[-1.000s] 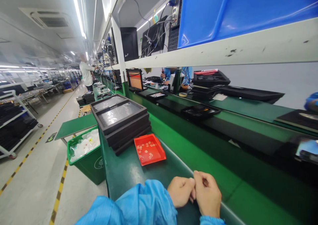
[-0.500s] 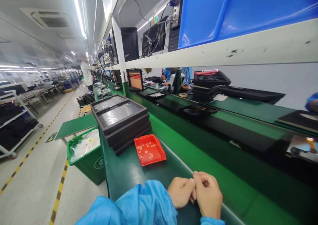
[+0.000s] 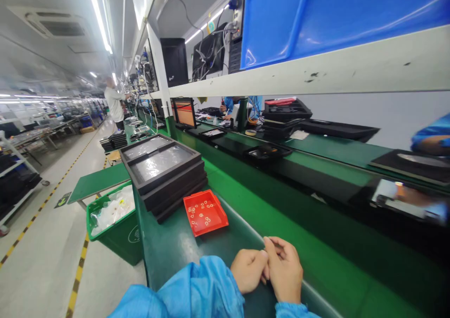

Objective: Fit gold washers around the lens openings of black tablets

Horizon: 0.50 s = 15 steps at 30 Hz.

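Nearby, a red tray (image 3: 206,212) holds small rings (image 3: 201,210).

Green bin (image 3: 121,243) of plastic bags (image 3: 111,213); blue tray (image 3: 316,18) overhead.

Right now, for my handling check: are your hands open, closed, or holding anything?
Left hand: closed, curled, nothing visible in it.
Right hand: closed against the left; whether it holds anything small cannot be told.
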{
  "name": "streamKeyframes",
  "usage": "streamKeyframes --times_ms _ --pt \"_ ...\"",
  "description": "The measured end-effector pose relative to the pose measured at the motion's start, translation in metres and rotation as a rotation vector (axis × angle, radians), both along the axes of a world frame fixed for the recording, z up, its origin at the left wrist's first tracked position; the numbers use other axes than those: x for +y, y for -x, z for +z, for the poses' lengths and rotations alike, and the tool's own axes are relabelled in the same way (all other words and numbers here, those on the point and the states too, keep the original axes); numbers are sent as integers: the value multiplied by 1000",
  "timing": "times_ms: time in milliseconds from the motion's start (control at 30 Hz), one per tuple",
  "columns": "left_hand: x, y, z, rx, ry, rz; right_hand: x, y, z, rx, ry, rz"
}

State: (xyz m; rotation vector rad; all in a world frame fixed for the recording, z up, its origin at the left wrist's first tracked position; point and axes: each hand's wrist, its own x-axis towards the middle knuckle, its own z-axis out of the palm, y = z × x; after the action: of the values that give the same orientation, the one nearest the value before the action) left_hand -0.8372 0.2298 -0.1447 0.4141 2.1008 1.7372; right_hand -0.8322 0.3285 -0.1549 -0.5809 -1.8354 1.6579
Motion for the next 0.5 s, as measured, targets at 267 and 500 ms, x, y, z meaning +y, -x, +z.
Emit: streamKeyframes --times_ms 267,500 --pt "-12 3 17 96 42 -43 -13 12 12 -27 -61 -1" --pt "-5 8 37 154 113 -244 -14 24 39 -67 -17 -212"
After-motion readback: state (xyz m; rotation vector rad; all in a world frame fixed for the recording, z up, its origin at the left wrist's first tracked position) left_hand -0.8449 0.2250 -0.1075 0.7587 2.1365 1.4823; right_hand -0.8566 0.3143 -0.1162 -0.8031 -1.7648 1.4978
